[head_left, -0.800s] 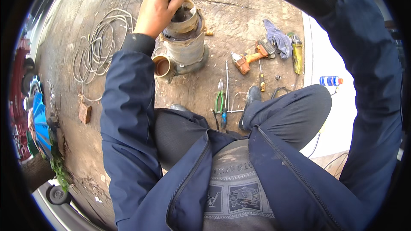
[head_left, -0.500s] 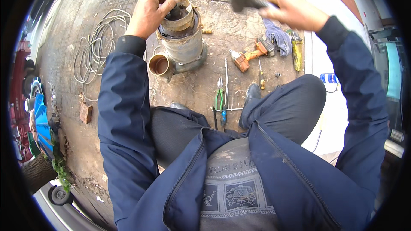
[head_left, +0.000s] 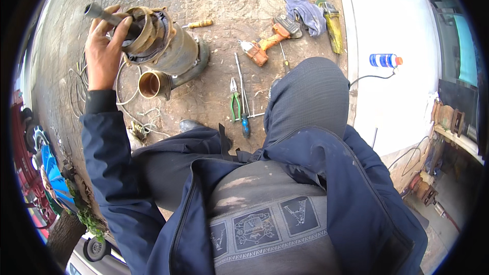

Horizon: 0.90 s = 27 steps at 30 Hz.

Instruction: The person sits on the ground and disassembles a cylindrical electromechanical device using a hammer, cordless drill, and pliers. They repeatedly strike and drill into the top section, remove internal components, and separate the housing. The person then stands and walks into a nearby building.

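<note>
My left hand (head_left: 103,53) is closed round a grey metal tube socket (head_left: 98,13), its hollow end pointing up and to the left. The socket's lower end sits in the open top of a dirty metal pump (head_left: 175,53); how it meets the parts inside is hidden by my fingers and the rim. The pump leans toward the left. A round outlet (head_left: 149,85) sticks out low on its near side. My right hand is out of view; only the right sleeve (head_left: 367,173) shows, drawn back beside my body.
Pliers (head_left: 235,102), a blue-handled screwdriver (head_left: 246,125), an orange cordless drill (head_left: 265,43), a rag (head_left: 303,10) and a yellow-bodied power tool (head_left: 333,28) lie to the right. Beyond the pump is a yellow-handled screwdriver (head_left: 200,23). Cable coils (head_left: 79,84) lie left. A blue can (head_left: 383,60) rests on the white surface.
My right hand and the hammer it held have left the view. The pump now leans left, and the socket in my left hand tilts with it. The view has shifted as well.
</note>
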Each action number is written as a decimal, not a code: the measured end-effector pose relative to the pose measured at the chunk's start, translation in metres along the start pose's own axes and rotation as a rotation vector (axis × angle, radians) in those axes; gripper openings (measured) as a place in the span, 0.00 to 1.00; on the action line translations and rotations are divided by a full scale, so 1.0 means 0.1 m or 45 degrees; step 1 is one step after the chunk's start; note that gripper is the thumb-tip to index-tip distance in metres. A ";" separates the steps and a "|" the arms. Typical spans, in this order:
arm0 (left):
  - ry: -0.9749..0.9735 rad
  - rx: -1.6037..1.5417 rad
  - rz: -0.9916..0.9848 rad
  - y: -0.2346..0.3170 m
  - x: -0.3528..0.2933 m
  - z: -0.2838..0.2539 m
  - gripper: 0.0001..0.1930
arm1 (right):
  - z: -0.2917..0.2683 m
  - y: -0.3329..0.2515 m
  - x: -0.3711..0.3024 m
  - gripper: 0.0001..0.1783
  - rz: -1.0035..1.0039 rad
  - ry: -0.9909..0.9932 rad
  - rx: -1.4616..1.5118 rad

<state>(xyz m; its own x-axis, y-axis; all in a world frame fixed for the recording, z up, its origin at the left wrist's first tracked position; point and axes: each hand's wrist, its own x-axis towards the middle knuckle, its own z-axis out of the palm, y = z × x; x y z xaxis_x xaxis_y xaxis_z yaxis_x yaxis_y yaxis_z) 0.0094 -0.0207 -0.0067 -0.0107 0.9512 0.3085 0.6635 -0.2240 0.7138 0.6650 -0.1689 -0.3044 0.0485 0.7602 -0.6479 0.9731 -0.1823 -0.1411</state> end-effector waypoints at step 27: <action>0.096 -0.251 0.018 0.25 -0.16 -0.12 0.20 | -0.46 -2.38 1.96 0.32 -1.076 0.226 -0.716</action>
<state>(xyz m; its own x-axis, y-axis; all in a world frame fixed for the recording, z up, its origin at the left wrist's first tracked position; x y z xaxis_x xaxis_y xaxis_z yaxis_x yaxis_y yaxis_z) 0.0168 -0.0441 0.0140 -0.0634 0.9305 0.3607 0.5051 -0.2818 0.8157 0.4538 0.0522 -0.3631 -0.7123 0.5945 -0.3732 0.6677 0.7379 -0.0989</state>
